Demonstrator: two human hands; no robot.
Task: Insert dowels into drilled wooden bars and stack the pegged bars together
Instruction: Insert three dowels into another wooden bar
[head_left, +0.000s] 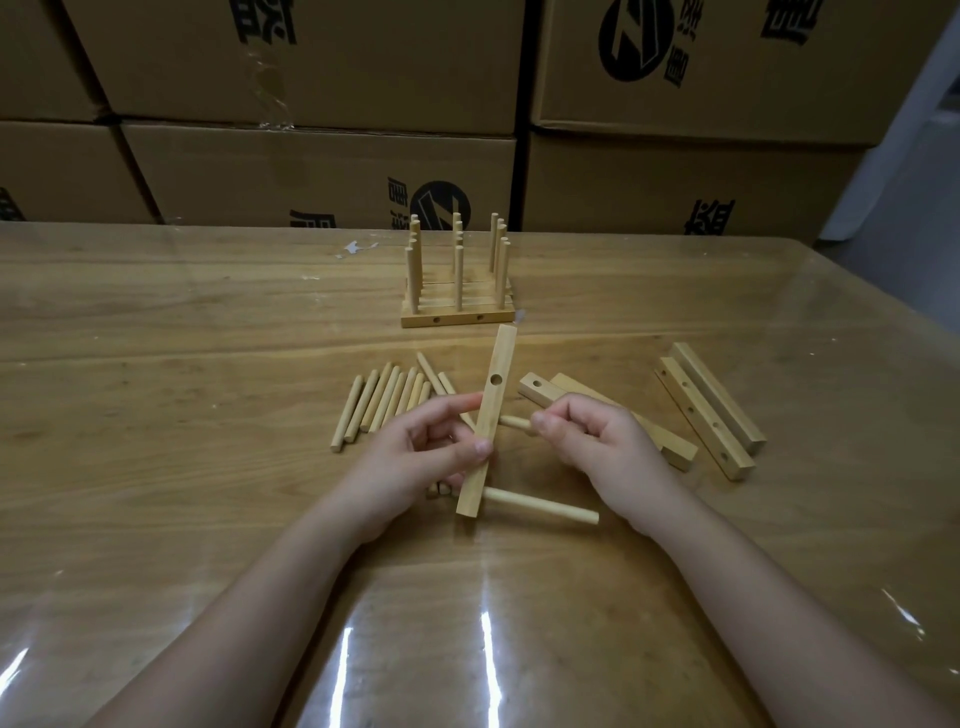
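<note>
Your left hand (436, 441) grips the bar (493, 400) around its middle, fingers (475, 448) curled, with the thumb on the near face and the forefinger on the far side. The bar is held above the counter (208, 364), standing steeply and leaning a little to the right at the top. The hole near its upper end is open. A lower dowel (545, 506) sits in the bar's bottom hole and sticks out to the right.

Your right hand (597, 441) is just right of the bar and pinches a second dowel (514, 422) in its fingertips. The dowel's free end meets the bar's middle, but you cannot tell whether it has entered the hole.

Loose dowels (384, 400) lie in a row left of the bar, partly behind your left hand. Beyond the bar stands the stack (457, 306) of pegged bars, its dowels upright. Right of the bar lie two drilled bars (540, 392), partly under your right hand. Farther right lie two spare bars (706, 410), side by side. Boxes (311, 171) rise far beyond the bar.
</note>
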